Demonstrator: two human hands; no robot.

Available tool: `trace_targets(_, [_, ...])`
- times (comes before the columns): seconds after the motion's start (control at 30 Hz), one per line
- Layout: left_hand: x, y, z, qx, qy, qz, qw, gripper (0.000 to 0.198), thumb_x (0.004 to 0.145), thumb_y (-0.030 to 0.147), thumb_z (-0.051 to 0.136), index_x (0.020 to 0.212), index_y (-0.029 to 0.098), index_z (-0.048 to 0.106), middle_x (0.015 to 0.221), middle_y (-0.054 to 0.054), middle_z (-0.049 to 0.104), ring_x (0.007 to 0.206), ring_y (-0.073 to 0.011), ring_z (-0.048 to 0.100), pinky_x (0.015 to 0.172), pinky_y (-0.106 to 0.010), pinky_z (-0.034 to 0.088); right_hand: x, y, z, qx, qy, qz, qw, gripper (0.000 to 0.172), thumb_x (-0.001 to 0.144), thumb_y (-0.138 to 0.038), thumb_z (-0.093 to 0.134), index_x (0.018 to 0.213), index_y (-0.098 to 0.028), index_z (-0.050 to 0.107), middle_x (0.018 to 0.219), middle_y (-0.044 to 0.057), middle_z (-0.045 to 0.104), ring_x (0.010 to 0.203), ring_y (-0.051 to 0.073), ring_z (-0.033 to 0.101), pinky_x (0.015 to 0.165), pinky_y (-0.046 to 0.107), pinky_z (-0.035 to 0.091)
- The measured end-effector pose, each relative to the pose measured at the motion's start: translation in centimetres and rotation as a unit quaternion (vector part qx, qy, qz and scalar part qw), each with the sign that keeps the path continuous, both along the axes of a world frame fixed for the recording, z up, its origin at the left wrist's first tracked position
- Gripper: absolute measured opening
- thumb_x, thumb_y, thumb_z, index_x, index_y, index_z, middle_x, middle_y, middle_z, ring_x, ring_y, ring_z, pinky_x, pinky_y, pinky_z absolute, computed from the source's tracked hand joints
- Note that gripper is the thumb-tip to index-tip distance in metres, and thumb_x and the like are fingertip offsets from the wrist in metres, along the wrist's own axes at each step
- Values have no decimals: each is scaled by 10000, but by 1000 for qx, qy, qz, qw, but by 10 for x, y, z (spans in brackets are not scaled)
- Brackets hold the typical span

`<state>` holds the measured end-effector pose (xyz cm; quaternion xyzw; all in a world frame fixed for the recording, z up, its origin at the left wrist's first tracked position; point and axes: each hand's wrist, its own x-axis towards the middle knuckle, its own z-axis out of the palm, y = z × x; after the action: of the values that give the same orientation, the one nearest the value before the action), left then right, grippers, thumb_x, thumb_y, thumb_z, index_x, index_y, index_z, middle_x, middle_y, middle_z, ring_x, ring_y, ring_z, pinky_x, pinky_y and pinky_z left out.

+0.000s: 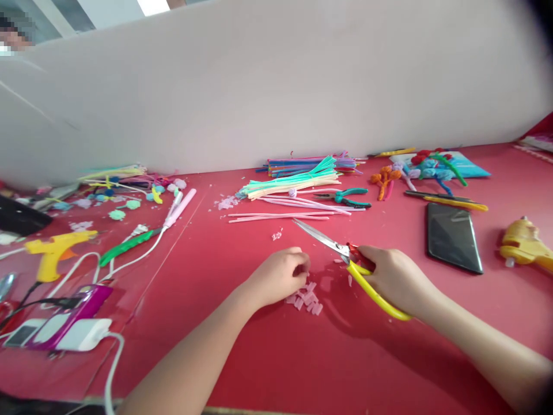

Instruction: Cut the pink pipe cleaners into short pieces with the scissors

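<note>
My left hand (pixel 283 274) is just above the red tabletop with its fingers curled into a pinch. What they hold, if anything, is hidden. Right under those fingers lies a small pile of short cut pink pieces (pixel 306 298). My right hand (pixel 397 279) grips a pair of scissors (pixel 324 237) with yellow handles, the blades pointing to the upper left. A few pink scraps lie beneath the scissors. Beyond both hands, several pink pipe cleaners (pixel 280 217) lie across the table, with a little heap of pale fluff (pixel 277 234) in front of them.
Bundles of pipe cleaners (pixel 298 178) and teal pliers (pixel 345 197) lie towards the grey partition (pixel 276 86). A black phone (pixel 453 236) and a yellow glue gun (pixel 525 245) are at right. Another yellow glue gun (pixel 52 251), cables and a purple power strip (pixel 88 302) crowd the left.
</note>
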<state>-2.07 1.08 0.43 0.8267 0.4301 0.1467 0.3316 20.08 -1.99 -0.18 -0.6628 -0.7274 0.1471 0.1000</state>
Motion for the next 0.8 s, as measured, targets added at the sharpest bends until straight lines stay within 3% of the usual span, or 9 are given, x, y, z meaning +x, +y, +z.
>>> trace_targets(0.1, [-2, 1, -5, -84, -61, 70, 992, 69, 713, 225, 469, 705, 187, 526, 635, 14, 511, 549, -102, 468, 517, -212, 369, 0, 0, 2, -13, 15, -7, 1000, 176, 690, -368, 428, 632, -209, 476, 509, -3, 504, 431, 94, 363, 435, 210, 214])
trace_targets(0.2, [-1, 2, -6, -167, -122, 92, 974, 78, 709, 253, 500, 728, 179, 515, 623, 18, 523, 538, -94, 489, 502, -206, 384, -2, 0, 2, -23, 44, -10, 999, 189, 693, -374, 435, 630, -201, 478, 514, -9, 497, 437, 86, 355, 431, 205, 219])
trace_targets(0.33, [11, -4, 0, -295, -240, 87, 921, 139, 687, 249, 560, 772, 170, 483, 654, -3, 573, 561, -111, 556, 525, -232, 434, -11, -5, 1, -68, 130, 19, 989, 200, 722, -364, 414, 639, -192, 471, 518, -30, 471, 463, 81, 372, 428, 190, 238])
trace_targets(0.43, [23, -13, 3, -368, -276, 97, 882, 207, 669, 276, 590, 797, 166, 470, 601, -1, 576, 460, -108, 540, 428, -222, 411, -19, -12, 5, -104, 218, 62, 968, 198, 738, -362, 408, 675, -188, 479, 561, -28, 507, 530, 95, 434, 458, 182, 289])
trace_targets(0.53, [29, -22, 0, -380, -296, 100, 871, 233, 659, 279, 607, 801, 152, 473, 574, -6, 566, 425, -103, 525, 375, -196, 365, -26, -17, 15, -117, 278, 63, 951, 156, 729, -329, 428, 673, -187, 461, 602, -17, 550, 569, 109, 483, 494, 185, 332])
trace_targets(0.67, [31, -28, -6, -366, -296, 89, 878, 157, 700, 274, 561, 764, 140, 512, 622, -27, 574, 483, -97, 531, 431, -204, 386, -28, -19, 26, -118, 302, 59, 944, 103, 716, -277, 437, 670, -187, 455, 617, -16, 561, 578, 109, 511, 528, 187, 355])
trace_targets(0.8, [32, -33, -9, -323, -286, 97, 897, 119, 725, 265, 524, 739, 147, 538, 635, -20, 565, 512, -83, 507, 489, -214, 406, -26, -18, 17, -89, 287, 38, 953, 93, 693, -271, 457, 644, -193, 440, 551, -42, 506, 518, 90, 464, 464, 175, 319])
